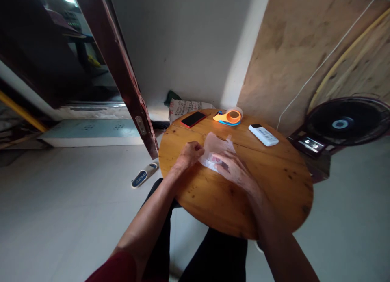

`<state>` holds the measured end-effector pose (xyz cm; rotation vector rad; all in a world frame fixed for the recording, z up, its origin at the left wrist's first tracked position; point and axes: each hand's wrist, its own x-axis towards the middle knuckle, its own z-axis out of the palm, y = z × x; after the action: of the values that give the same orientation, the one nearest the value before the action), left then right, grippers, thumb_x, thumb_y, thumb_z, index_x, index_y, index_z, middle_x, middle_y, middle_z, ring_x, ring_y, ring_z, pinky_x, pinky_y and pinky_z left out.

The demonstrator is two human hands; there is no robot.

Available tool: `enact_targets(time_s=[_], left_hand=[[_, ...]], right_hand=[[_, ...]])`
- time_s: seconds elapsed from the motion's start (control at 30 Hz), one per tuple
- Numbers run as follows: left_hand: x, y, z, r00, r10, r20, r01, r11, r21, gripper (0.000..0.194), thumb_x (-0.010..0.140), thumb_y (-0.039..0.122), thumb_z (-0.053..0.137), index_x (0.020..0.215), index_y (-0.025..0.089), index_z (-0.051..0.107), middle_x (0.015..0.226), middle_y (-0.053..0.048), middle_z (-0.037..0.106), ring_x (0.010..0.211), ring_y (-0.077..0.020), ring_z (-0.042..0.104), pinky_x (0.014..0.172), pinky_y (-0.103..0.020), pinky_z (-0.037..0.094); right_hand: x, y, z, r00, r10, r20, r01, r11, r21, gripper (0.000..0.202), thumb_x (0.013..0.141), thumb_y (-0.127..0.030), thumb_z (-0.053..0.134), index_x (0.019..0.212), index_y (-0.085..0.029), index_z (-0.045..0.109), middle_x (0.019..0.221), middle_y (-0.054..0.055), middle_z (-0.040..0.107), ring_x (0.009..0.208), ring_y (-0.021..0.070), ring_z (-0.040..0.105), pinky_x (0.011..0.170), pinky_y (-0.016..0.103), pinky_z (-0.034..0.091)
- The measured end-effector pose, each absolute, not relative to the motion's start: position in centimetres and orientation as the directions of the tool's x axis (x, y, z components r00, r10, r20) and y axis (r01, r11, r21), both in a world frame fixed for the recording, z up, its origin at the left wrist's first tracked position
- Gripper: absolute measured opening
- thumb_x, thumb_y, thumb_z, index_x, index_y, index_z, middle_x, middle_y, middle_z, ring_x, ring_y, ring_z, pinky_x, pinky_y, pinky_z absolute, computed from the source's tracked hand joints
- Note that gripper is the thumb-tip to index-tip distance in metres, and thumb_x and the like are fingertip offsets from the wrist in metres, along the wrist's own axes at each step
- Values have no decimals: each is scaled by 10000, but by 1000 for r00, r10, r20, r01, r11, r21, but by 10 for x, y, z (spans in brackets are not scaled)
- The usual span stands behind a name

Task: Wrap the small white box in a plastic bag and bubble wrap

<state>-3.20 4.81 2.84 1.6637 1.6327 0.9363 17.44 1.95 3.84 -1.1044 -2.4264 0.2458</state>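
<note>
A crumpled, translucent pinkish-white plastic bag (pixel 215 144) lies on the round wooden table (pixel 274 184). At its left edge my left hand (pixel 191 153) is closed, thumb and fingers pinched together on the plastic. My right hand (pixel 232 167) rests over the bag's right side, its fingers stretched out and apart, with the fingertips on the plastic. Something small and reddish shows through under those fingers, too unclear to name. Beyond the bag stands an orange and blue tape dispenser (pixel 224 118) with a roll of tape.
A phone with a red edge (pixel 193 119) lies at the table's far left, and a white handheld device (pixel 263 135) at the right. A black fan (pixel 338 123) stands right of the table. Left are an open door (pixel 122 62) and a slipper (pixel 144 175) on the floor.
</note>
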Motion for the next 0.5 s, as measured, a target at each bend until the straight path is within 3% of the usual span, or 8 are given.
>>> enact_targets(time_s=[0.2,0.4,0.5], left_hand=[[-5,35,36,115,992,59,477,-107,872,165,733,253,561,757,128,666,609,21,572,559,-84,465,503,-194,328],[-13,22,48,225,973,52,422,-145,895,239,764,257,523,833,137,717,687,-3,636,608,-104,520,538,-203,369],[-21,17,52,301,952,60,447,-196,873,254,739,214,530,891,167,728,742,1,663,659,-123,560,574,-205,405]], right_hand=[[171,16,44,-552,779,298,696,627,-350,189,845,-244,554,1010,-206,638,1011,71,670,959,220,604,856,331,456],[172,19,40,-449,840,305,734,541,-410,436,790,-277,616,1209,-186,537,1145,99,666,1020,253,617,853,348,462],[172,19,39,-443,847,294,732,531,-426,446,794,-283,617,1223,-189,536,1155,99,668,1024,254,623,849,350,467]])
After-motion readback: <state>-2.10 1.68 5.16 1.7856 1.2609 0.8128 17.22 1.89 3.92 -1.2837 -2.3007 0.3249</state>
